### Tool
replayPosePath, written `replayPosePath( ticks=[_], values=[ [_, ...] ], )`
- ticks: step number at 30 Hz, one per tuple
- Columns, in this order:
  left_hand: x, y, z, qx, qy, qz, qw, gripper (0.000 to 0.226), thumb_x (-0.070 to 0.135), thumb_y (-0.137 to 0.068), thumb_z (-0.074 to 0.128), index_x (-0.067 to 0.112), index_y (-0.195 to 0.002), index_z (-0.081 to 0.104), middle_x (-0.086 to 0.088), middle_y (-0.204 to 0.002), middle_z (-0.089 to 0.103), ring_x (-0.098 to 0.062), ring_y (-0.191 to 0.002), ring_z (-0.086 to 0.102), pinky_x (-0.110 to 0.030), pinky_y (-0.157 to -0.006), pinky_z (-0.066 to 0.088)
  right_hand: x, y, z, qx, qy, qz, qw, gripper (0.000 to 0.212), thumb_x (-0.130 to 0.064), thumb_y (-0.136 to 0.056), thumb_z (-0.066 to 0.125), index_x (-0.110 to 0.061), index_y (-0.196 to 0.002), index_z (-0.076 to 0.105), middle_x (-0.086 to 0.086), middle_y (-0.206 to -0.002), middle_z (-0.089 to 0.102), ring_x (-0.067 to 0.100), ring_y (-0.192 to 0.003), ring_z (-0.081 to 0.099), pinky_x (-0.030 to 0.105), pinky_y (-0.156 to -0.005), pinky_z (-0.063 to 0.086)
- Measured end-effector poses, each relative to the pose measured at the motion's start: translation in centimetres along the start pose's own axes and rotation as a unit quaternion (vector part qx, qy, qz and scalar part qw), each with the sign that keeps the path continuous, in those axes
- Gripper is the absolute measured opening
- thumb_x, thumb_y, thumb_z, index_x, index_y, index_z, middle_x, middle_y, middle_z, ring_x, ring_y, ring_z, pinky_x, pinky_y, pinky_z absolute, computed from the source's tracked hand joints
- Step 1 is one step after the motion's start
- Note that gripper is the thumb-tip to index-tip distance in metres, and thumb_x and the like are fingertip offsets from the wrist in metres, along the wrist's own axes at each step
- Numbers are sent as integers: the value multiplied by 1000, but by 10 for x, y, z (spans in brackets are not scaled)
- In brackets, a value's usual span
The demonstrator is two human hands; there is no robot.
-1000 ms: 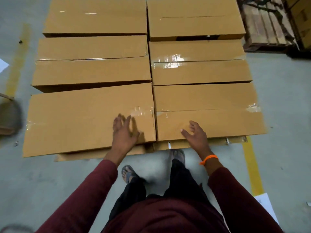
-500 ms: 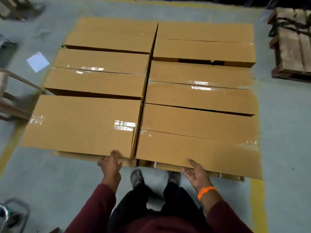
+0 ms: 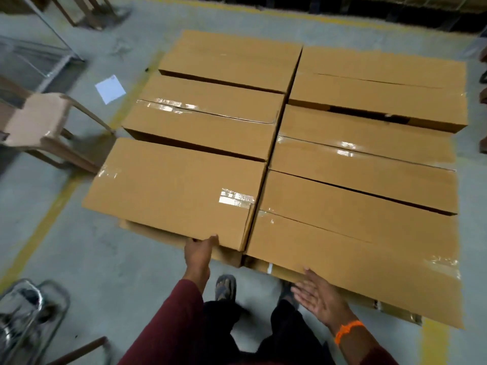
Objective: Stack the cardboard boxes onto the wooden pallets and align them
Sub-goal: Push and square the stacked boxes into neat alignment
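Cardboard boxes point(image 3: 205, 122): six, laid flat in two columns of three on a lower layer point(image 3: 158, 234) of cardboard, with the floor point(image 3: 92, 264) beneath (pallet itself not made out). The layer's near-left corner is overhung by the near-left box point(image 3: 174, 185). That box's near edge is gripped by the left hand point(image 3: 199, 252), fingers curled against it. The right hand point(image 3: 320, 299) is held palm-up at the near edge of the near-right box point(image 3: 355, 246), fingers point(image 3: 300, 291) straight, nothing held. A chair point(image 3: 39, 119) is seen left of the stack.
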State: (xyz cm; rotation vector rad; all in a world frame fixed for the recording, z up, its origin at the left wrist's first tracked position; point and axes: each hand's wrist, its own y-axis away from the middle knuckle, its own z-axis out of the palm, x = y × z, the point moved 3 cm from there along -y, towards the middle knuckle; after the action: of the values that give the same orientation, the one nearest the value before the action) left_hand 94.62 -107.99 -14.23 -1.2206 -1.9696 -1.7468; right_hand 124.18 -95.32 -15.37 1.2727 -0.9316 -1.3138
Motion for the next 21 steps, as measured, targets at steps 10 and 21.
replayPosePath(
  ticks=[10, 21],
  values=[
    [108, -133, -174, -4, 87, 24, 996, 39, 3, -92, 64, 8, -129, 54, -16, -118, 65, -21, -96, 55, -36, -95, 50, 82, 23, 267, -140, 217, -26, 966, 47, -35, -88, 77, 1, -117, 68, 18, -112, 76, 30, -93, 76, 39, -74, 63],
    [205, -260, -295, -113, -148, 34, 982, 76, 28, -93, 69, 12, -157, 29, -13, -160, 33, -30, -142, 40, -43, -114, 38, 182, -3, 502, -121, 236, -53, 963, 39, -38, -88, 77, -8, -111, 71, 11, -109, 77, 26, -98, 75, 43, -85, 60]
  ],
)
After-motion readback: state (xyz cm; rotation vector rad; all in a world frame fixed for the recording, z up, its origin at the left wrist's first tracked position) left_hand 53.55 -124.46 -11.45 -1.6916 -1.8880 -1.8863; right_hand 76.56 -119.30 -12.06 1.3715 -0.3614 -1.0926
